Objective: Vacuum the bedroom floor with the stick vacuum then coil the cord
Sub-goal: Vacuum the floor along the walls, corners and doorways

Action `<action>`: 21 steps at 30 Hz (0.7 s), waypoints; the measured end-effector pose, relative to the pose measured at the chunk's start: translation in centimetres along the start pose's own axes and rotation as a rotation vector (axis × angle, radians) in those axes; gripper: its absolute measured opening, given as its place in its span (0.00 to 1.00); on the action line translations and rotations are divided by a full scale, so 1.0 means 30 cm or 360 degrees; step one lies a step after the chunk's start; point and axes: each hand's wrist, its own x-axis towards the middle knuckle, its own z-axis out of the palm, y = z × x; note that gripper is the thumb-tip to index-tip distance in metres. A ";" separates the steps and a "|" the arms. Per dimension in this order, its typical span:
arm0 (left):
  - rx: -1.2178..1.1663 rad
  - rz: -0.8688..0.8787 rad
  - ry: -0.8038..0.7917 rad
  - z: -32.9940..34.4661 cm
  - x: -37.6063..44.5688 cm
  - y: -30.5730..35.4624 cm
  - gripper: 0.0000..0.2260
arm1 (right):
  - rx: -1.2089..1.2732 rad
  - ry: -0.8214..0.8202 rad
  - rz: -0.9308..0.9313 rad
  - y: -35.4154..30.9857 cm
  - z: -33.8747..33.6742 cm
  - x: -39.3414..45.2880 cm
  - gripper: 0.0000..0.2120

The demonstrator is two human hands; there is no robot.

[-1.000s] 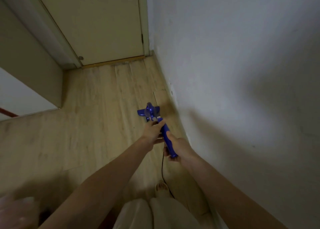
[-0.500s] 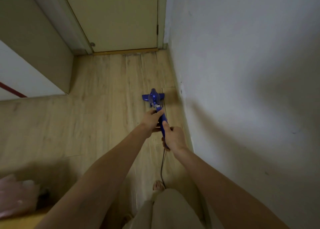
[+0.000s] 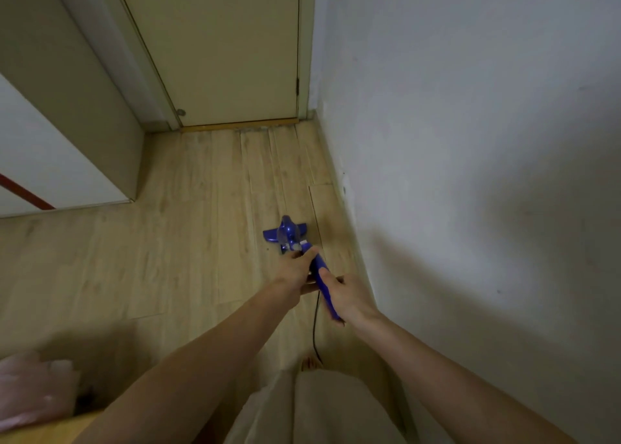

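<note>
Both hands, left hand [image 3: 295,270] and right hand [image 3: 342,295], grip the glossy blue stick vacuum [image 3: 304,252] (T-shaped head); pale wood-plank floor [image 3: 188,225].

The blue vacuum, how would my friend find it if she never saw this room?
Look for the closed door at the far end, then follow the wooden floor along the right wall toward the camera. The blue vacuum stands there, gripped by both hands. It is the only bright blue thing, with a black cord trailing behind.

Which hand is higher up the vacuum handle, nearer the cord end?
The right hand, gripping the stick vacuum by the cord; the left hand grips nearer the head.
</note>
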 end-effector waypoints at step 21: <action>-0.0216 -0.0022 -0.0252 -0.222 -0.181 -0.140 0.13 | -0.0039 -0.0016 -0.0040 0.049 0.147 -0.246 0.23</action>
